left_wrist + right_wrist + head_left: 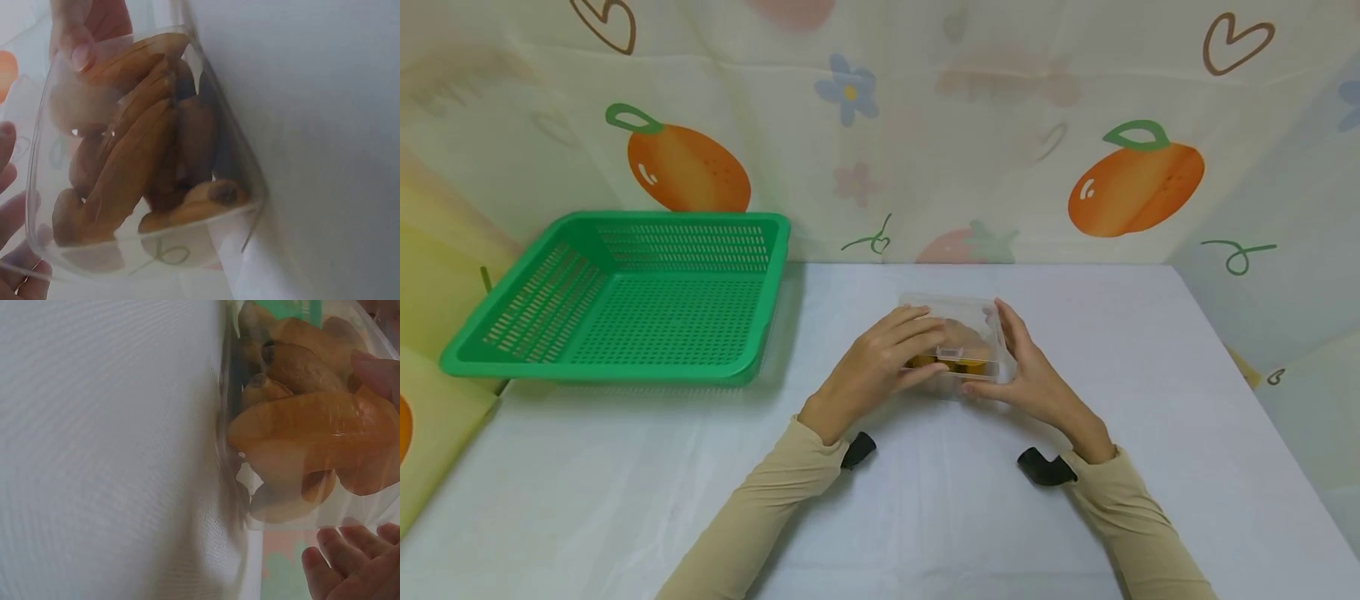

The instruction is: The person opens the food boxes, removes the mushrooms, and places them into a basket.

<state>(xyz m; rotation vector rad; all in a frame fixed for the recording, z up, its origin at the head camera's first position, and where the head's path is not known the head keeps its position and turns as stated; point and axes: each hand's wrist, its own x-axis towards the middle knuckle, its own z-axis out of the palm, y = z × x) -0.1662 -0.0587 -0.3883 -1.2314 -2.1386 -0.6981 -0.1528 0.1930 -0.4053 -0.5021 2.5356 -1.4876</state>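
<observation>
**Two hands on one clear box**

Both hands hold a small clear box (pixel 957 337) at the middle of the white counter (pixel 1150 433), with the green basket (pixel 625 300) well apart at about 10 o'clock from it. The left hand (pixel 876 371) comes in from 8 o'clock and lies over the box's left end, fingers (pixel 917 327) stretched across the lid and thumb along the near wall. The right hand (pixel 1033 375) comes in from 4 o'clock and cups the right end, fingers standing up against the side wall and thumb along the near lower edge (so the box is pressed between the two palms rather than pinched).

The box lies with its long axis running 9 to 3 o'clock, straight across between the hands, so neither hand is nearer; each has one short end. In the wrist views it holds orange-brown, bread-like pieces (pixel 144 162), packed close against the clear wall. Whether it rests flat on the counter or is tilted slightly up cannot be told for certain; the wrist views suggest its near edge touches the cloth.

Behind the counter hangs a fruit-print curtain (pixel 925 125).
</observation>
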